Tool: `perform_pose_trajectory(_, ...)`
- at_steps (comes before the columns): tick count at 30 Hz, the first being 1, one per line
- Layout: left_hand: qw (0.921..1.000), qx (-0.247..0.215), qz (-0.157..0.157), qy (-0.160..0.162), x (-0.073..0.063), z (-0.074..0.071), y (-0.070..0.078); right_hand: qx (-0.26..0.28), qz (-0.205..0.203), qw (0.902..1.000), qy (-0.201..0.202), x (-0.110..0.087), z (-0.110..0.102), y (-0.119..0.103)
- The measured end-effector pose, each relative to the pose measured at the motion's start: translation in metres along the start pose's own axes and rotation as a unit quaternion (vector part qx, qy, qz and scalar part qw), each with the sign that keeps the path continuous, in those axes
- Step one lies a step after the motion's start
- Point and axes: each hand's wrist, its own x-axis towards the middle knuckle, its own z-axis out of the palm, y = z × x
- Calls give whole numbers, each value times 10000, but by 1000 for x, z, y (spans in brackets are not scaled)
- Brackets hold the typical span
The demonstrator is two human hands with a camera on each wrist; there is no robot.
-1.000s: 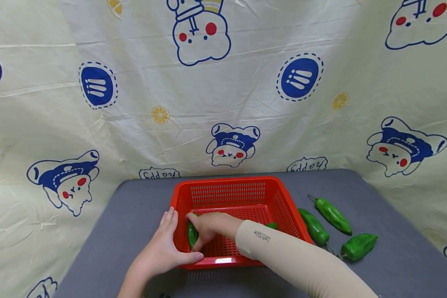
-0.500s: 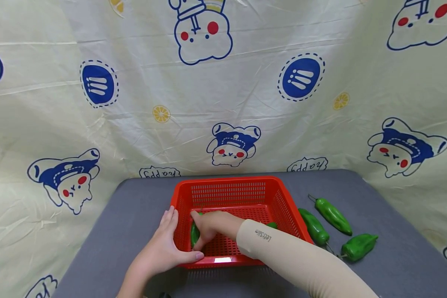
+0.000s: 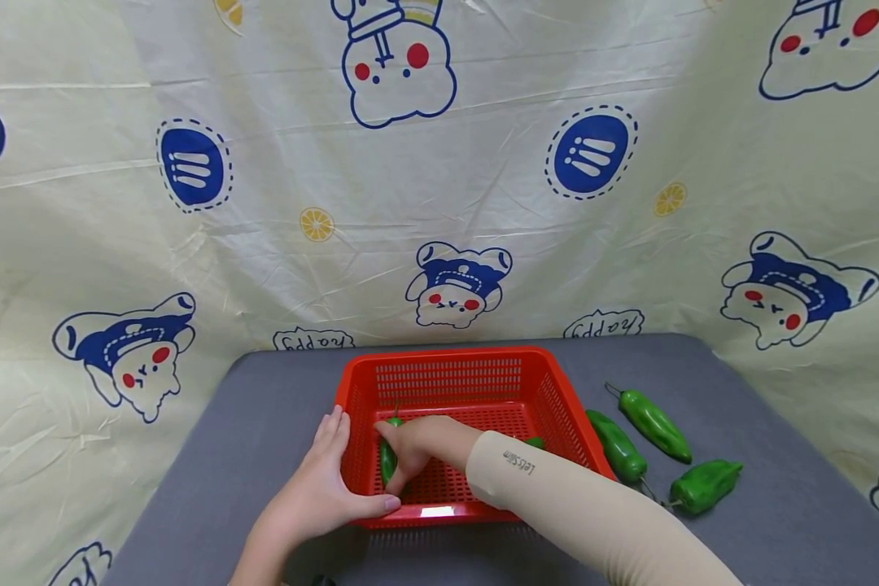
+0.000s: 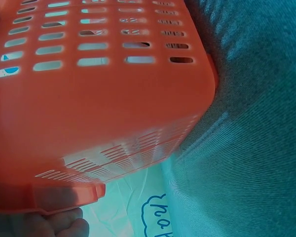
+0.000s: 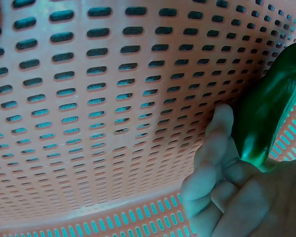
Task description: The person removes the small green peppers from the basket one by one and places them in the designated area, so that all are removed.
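Observation:
A red perforated basket (image 3: 483,415) stands on the grey table. My right hand (image 3: 416,448) reaches down inside its left part and holds a long green pepper (image 3: 388,461) by the left wall. In the right wrist view the pepper (image 5: 271,103) lies against the fingers (image 5: 214,143), close to the basket floor. The left hand (image 3: 313,487) spans the near left corner, its fingers along the left rim and its thumb on the front rim. From the left wrist, fingertips (image 4: 64,222) show at the rim. Another green pepper (image 3: 535,442) peeks out beyond the right forearm.
Three green peppers lie on the table right of the basket: one pepper (image 3: 615,448) close to its wall, a pepper (image 3: 655,423) farther back and a pepper (image 3: 706,486) nearer the front. A printed pale curtain (image 3: 366,285) hangs behind the grey table (image 3: 271,423).
My right hand has shifted slightly right inside the basket, and the pepper with it, away from the left wall; its stem now shows. The left hand has stayed in place.

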Motion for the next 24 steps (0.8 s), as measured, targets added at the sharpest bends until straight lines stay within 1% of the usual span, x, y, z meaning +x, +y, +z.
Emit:
perform_pose_trajectory(7, 10000, 22, 5, 12, 0, -1, 0, 20, -1, 10000, -11, 0, -1, 0)
perform_pose_trajectory(13, 10000, 34, 20, 60, 0, 0, 0, -86, -35, 10000, -30, 1, 0, -1)
perform_pose_trajectory(19, 9999, 56, 50, 80, 0, 0, 0, -96, 43, 9999, -93, 1, 2, 0)
perform_pose_trajectory(24, 10000, 17, 39, 48, -1, 0, 0, -91, -86, 9999, -44, 1, 1, -1)
